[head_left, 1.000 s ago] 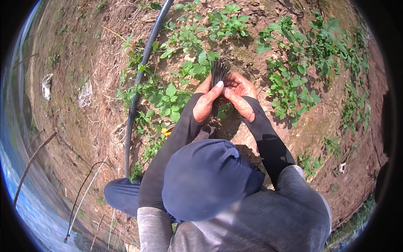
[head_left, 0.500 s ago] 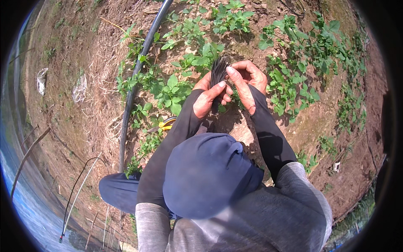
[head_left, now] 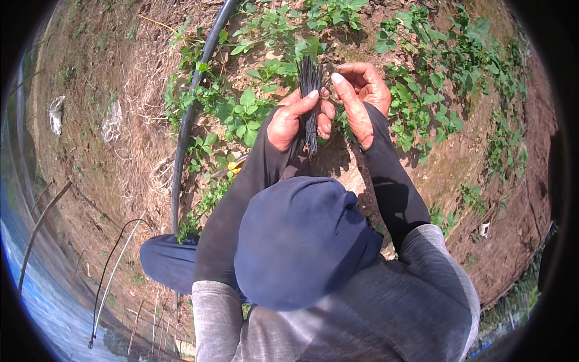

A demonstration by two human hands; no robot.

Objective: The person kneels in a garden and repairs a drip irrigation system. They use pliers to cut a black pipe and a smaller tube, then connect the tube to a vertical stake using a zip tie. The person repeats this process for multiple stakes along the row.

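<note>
In my left hand (head_left: 295, 117) is a bundle of thin black strips (head_left: 310, 81), held upright with the fingers wrapped round its middle. The thumb lies across its front, and strip ends stick out above and below. Just right of the bundle is my right hand (head_left: 365, 99). Its thumb and forefinger come close together near the strips, with the other fingers curled. Whatever lies between those fingertips is too small to make out. Beside my left forearm, a tool with yellow handles (head_left: 237, 164) lies on the ground, partly covered by the sleeve.
A black hose (head_left: 192, 105) runs along the ground left of my arms. Leafy green plants (head_left: 246, 114) grow around my hands, with more plants (head_left: 422, 90) to the right. Clear plastic scraps (head_left: 113, 122) and a curved stick (head_left: 41, 226) are at the left.
The bundle has turned more upright, and more of its length shows below my left hand. My right hand has shifted slightly up and right, away from the bundle.
</note>
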